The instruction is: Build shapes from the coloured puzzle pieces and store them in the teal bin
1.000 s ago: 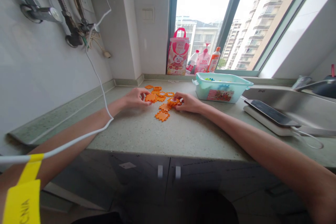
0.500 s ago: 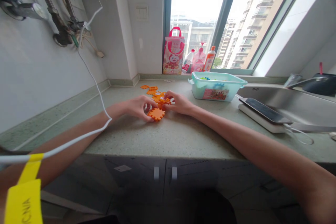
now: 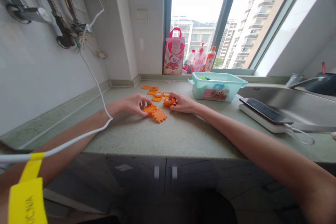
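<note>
Several flat orange puzzle tiles with toothed edges lie on the green speckled countertop [image 3: 162, 133]. My left hand [image 3: 132, 104] rests on the counter with its fingers pinching an orange tile [image 3: 150, 109], which adjoins another orange tile [image 3: 160, 115] lying just in front. My right hand [image 3: 183, 102] is closed on a small orange tile piece [image 3: 169, 102], held just above the counter. More loose orange tiles [image 3: 153, 92] lie behind both hands.
A pale green plastic bin [image 3: 217, 86] with toy pieces stands right of my hands. A phone on a white scale [image 3: 264, 113] sits beside a steel sink [image 3: 301, 105]. A pink bag [image 3: 173, 54] and bottles stand at the window. A white cable [image 3: 91, 73] hangs over my left arm.
My left hand let go of the tile in front and shifted back onto the neighbouring one. My right hand drew slightly right and back with its piece.
</note>
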Demonstrator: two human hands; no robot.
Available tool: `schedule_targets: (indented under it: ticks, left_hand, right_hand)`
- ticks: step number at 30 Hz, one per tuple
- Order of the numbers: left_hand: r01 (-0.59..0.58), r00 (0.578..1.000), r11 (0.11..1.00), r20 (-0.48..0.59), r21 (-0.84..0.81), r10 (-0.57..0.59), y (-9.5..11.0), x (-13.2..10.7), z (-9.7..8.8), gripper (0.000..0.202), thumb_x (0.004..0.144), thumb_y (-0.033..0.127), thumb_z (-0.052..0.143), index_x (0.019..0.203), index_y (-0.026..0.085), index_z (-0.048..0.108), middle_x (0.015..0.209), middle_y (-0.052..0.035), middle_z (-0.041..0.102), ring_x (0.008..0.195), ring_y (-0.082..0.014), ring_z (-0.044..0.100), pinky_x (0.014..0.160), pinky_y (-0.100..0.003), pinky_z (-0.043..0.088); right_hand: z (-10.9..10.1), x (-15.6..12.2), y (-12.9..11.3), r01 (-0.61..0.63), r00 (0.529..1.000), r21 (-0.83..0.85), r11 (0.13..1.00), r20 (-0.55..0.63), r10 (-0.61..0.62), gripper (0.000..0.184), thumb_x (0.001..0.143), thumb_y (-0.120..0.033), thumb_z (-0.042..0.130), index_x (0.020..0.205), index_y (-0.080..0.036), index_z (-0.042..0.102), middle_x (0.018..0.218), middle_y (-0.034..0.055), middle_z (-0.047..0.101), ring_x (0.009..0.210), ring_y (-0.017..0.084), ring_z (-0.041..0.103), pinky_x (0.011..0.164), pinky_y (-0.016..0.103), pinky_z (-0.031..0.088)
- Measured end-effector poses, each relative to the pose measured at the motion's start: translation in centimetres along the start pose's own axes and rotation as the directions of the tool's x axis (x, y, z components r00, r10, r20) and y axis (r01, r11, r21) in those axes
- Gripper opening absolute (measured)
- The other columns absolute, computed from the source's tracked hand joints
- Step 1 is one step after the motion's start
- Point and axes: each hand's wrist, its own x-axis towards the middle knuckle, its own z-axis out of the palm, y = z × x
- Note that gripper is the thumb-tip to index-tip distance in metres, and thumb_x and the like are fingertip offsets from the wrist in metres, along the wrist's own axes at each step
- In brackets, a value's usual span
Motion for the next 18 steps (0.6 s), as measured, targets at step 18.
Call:
schedule_targets:
  ticks: [18]
  left_hand:
    - [-0.085, 0.996, 0.996, 0.033, 0.025, 0.085, 1.9, 0.6, 1.0, 0.051, 0.075, 0.049, 0.078, 0.119, 0.024, 0.08, 0.095, -0.0029, 0.073, 0.081, -0.019, 0.06, 0.072, -0.03, 0.044]
  right_hand:
    - [-1.0, -0.7, -1.9, 0.055, 0.969, 0.042, 0.998, -0.242, -0.043, 0.028, 0.082, -0.039, 0.079, 0.099, -0.024, 0.062, 0.091, 0.0015, 0.072, 0.075, 0.018, 0.06, 0.072, 0.03, 0.041]
